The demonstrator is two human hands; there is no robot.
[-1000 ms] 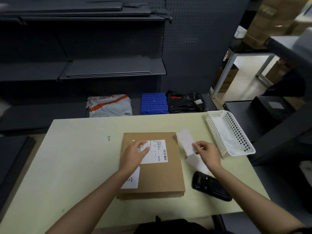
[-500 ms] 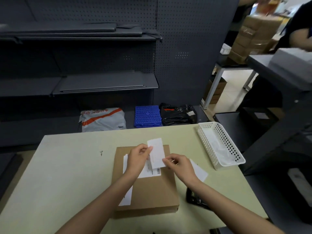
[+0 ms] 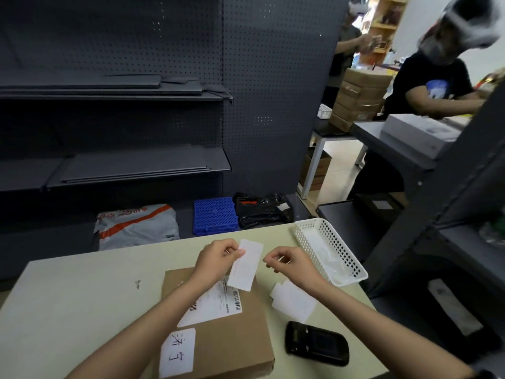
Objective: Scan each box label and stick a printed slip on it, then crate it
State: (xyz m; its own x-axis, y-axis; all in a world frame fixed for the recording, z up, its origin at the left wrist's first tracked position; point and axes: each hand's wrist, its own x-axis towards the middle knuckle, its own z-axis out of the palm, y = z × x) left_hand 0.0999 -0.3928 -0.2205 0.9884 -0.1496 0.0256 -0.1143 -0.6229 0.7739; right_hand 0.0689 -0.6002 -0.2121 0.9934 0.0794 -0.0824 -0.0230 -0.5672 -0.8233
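Note:
A flat brown cardboard box (image 3: 232,332) lies on the pale table (image 3: 82,302) in front of me. It carries a white barcode label (image 3: 216,303) and a handwritten sticker (image 3: 177,351). My left hand (image 3: 216,259) pinches a white printed slip (image 3: 246,265) by its left edge and holds it upright above the box's far edge. My right hand (image 3: 293,265) hovers just right of the slip, apart from it, with fingers curled in a pinch. A pale speck shows at its fingertips; whether it holds anything is unclear. The black handheld scanner (image 3: 317,343) lies right of the box.
Loose white papers (image 3: 293,299) lie between box and scanner. A white mesh basket (image 3: 352,277) stands at the table's right edge. Beyond the table are a blue crate (image 3: 214,216), a black bag (image 3: 262,209) and a white-orange mailer (image 3: 136,225). A person (image 3: 437,80) works at the right rear.
My left hand left the box label and took the slip. The slip rose from the table to above the box. My right hand let go of it and moved slightly right.

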